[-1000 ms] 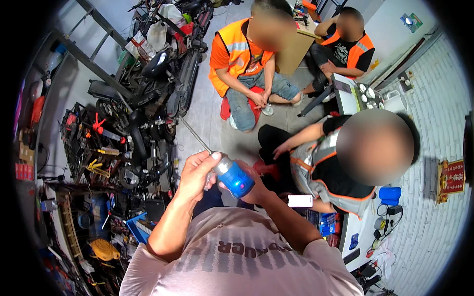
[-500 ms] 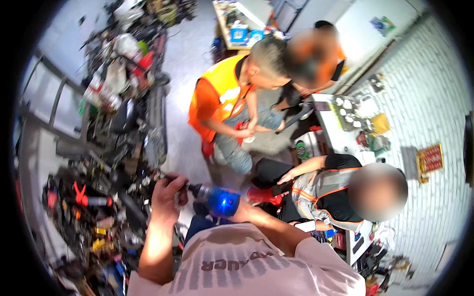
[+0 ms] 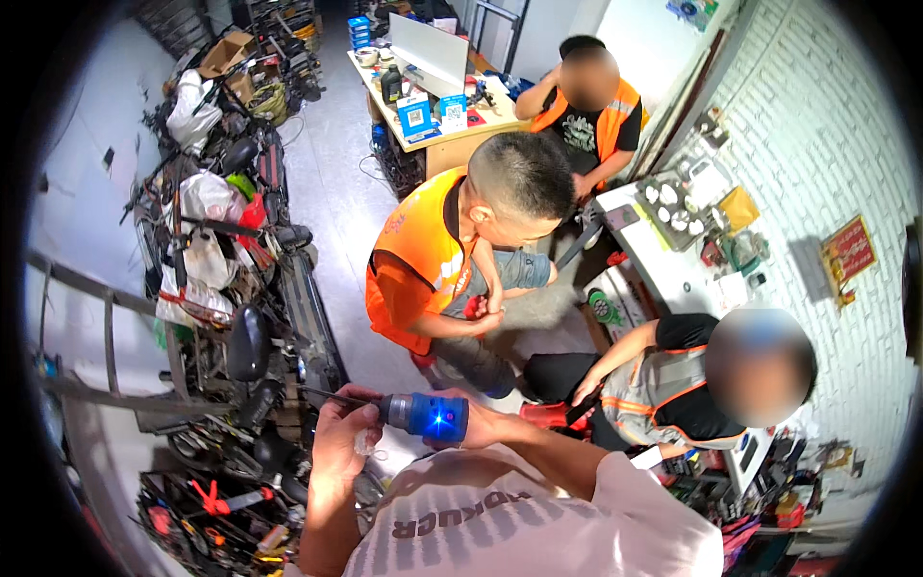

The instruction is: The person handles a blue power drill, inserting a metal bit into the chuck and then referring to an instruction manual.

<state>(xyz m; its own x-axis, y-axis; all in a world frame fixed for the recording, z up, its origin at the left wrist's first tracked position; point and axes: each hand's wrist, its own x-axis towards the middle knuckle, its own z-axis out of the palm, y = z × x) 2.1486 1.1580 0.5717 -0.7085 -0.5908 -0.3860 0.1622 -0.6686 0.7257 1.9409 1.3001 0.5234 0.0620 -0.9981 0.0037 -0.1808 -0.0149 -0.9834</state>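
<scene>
A blue cordless drill [image 3: 428, 415] with a lit blue light on its back end lies level in front of my chest, its chuck pointing left. My right hand [image 3: 474, 423] is closed on it from the right, with the grip hidden under the drill body. At the chuck end, my left hand [image 3: 338, 433] has its fingers closed around a long thin dark bit [image 3: 322, 393], whose tip sticks out to the left. Something small and clear [image 3: 364, 442] hangs by the left fingers; I cannot make out what it is.
Scooter parts and bags [image 3: 207, 202] are heaped along the left, with a red caulking gun [image 3: 226, 498] among tools below. One person in an orange vest [image 3: 413, 260] sits ahead, another person [image 3: 591, 125] behind, and a third [image 3: 663, 385] at right by a white table [image 3: 635, 231].
My view has tilted up, showing more of the far table. The drill has turned closer to level, with both hands still on it. The far person now has a hand raised to the head.
</scene>
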